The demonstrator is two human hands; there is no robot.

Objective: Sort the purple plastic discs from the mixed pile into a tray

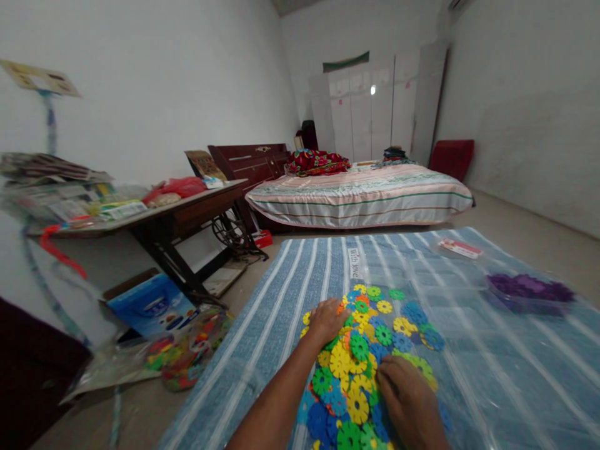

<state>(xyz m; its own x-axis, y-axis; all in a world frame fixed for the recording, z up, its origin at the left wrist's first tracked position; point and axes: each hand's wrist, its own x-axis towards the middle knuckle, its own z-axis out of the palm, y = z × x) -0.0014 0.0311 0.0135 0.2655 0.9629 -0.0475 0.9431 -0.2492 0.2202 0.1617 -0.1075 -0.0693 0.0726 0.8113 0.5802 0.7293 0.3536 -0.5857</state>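
Note:
A heap of flat plastic snowflake discs in yellow, green, blue and orange lies on a blue striped mat. My left hand rests on the heap's far left edge, fingers curled down onto the discs. My right hand lies on the near right side of the heap, fingers bent over the pieces. Whether either hand grips a disc is hidden.
A clear bag with purple pieces lies on the mat at right. A bag of coloured discs and a blue box sit on the floor at left, under a cluttered table. A bed stands behind.

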